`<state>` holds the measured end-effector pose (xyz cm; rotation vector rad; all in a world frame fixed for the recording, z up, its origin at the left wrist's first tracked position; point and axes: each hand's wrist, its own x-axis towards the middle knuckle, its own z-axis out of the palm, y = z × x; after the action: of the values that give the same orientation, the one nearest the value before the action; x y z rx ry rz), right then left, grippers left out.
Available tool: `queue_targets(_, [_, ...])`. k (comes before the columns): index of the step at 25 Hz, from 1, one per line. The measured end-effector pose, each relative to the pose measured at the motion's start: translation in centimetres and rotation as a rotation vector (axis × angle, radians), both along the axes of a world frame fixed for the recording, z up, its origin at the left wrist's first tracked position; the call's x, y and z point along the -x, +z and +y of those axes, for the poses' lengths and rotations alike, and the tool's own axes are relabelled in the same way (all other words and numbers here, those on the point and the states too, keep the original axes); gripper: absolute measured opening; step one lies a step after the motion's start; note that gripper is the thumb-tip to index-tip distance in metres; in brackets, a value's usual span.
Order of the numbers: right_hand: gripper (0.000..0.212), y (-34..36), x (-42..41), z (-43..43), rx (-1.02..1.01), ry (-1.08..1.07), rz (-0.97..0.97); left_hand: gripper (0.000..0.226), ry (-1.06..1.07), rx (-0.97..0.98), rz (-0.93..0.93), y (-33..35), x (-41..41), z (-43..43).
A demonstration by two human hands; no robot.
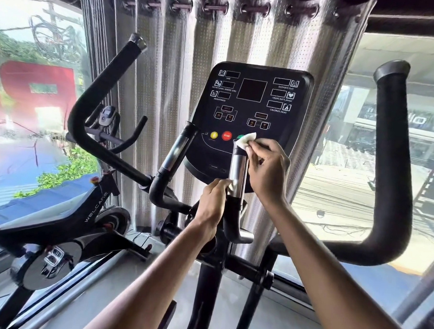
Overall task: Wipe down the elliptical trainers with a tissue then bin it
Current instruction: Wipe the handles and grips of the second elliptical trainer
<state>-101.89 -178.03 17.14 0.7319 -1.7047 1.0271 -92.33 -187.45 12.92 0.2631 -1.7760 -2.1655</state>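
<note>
The elliptical trainer's black console [251,101] faces me, with two short chrome sensor grips below it. My right hand [268,166] pinches a small white tissue [246,140] against the top of the right chrome grip [237,170], just under the console's round buttons. My left hand [213,201] holds the lower part of that same grip, fingers curled round it. The left chrome grip [177,147] is untouched. Two long black padded handlebars rise on either side, the left handlebar [107,85] and the right handlebar [390,147].
A black spin bike [66,222] stands close on the left. A silver curtain [180,63] hangs behind the console, with large windows on both sides. The grey floor [140,302] shows below between the machine frames. No bin is in view.
</note>
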Motion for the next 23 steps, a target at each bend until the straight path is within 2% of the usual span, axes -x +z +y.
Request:
queue_targets(4, [0.020,2.3,0.6,0.1,-0.247,-0.036,0.070,0.028,0.010,0.030,-0.012,0.0,0.2,0.2])
queue_targets(8, [0.024,6.8,0.9,-0.7,-0.610,-0.072,-0.247,0.027,0.008,0.042,-0.024,0.0,-0.1,0.1])
queue_targets(10, [0.024,8.3,0.9,-0.2,-0.718,-0.063,-0.326,0.026,-0.017,0.052,-0.022,0.0,-0.3,-0.1])
queue_targets(13, [0.028,8.4,1.2,1.0,-0.659,-0.038,-0.237,0.027,-0.029,0.062,-0.017,-0.2,-0.3,-0.3])
queue_targets(17, [0.039,7.6,2.0,0.5,-0.705,-0.029,-0.284,0.027,-0.012,0.041,-0.018,-0.5,0.6,-0.4])
queue_targets(20, [0.048,6.6,2.0,0.9,-0.586,-0.022,-0.145,0.027,-0.025,0.044,-0.012,-1.0,0.8,-0.6])
queue_targets(21, [0.047,6.3,1.8,0.9,-0.535,-0.036,-0.135,0.027,-0.025,0.039,-0.013,-1.1,0.9,-0.7])
queue_targets(23, [0.030,5.2,0.6,0.4,-0.454,-0.083,-0.073,0.026,-0.023,0.031,-0.012,-1.2,0.9,-0.7])
